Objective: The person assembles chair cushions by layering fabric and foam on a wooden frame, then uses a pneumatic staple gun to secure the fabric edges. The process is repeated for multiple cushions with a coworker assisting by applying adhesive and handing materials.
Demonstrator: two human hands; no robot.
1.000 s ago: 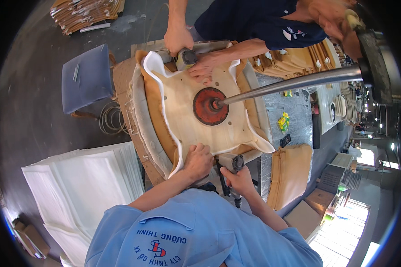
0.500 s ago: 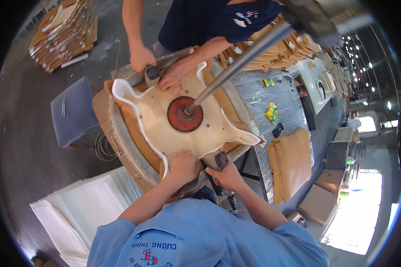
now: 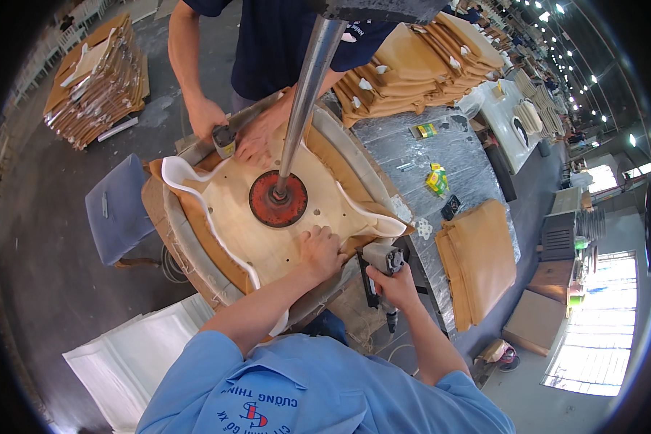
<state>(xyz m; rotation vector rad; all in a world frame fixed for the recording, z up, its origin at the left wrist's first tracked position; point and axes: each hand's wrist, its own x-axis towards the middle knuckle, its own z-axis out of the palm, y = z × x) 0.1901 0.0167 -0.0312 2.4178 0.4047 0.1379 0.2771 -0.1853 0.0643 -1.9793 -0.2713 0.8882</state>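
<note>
We see small yellow-green packets (image 3: 436, 179) lying on the grey bench (image 3: 441, 148) at three o'clock from the seat board (image 3: 267, 217), with another (image 3: 427, 130) farther up at one. The board sits mid-frame, long axis running from ten to four, pinned by a red press disc (image 3: 278, 198) under a steel rod (image 3: 304, 94).

Our left hand (image 3: 322, 252) lies flat, fingers spread on the board's near edge. Our right hand (image 3: 394, 283) is wrapped around a stapler (image 3: 378, 264) — its head at the board's four o'clock corner.

A co-worker's hands (image 3: 257, 134) press the far edge at twelve, beside another tool (image 3: 223, 139). Tan covers (image 3: 477, 260) are piled at four, a blue stool (image 3: 119, 210) at nine.
</note>
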